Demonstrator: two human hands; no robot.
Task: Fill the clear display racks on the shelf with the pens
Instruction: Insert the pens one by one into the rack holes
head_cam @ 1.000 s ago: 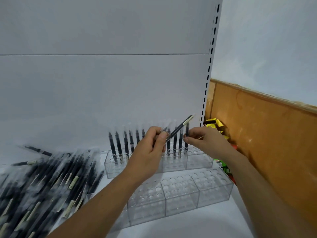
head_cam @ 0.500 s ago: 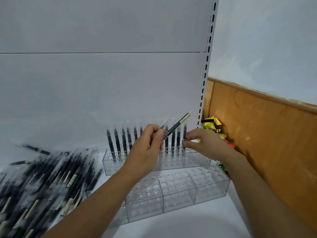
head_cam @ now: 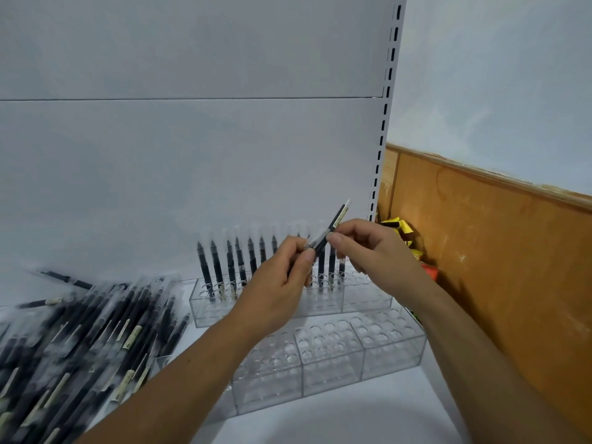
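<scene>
The right hand (head_cam: 368,248) is lifting away from the back rack (head_cam: 365,299), near the shelf's (head_cam: 320,421) rear right corner. It is now pinching the pen (head_cam: 339,216) that the left hand (head_cam: 278,283) is also pinching, apparently taking it over for slotting. The front rack (head_cam: 394,350) is standing unfilled.

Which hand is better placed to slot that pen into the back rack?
Probably the right hand: it pinches the pen and hovers over the back rack's free holes. The left hand is farther left, by the filled row.
</scene>
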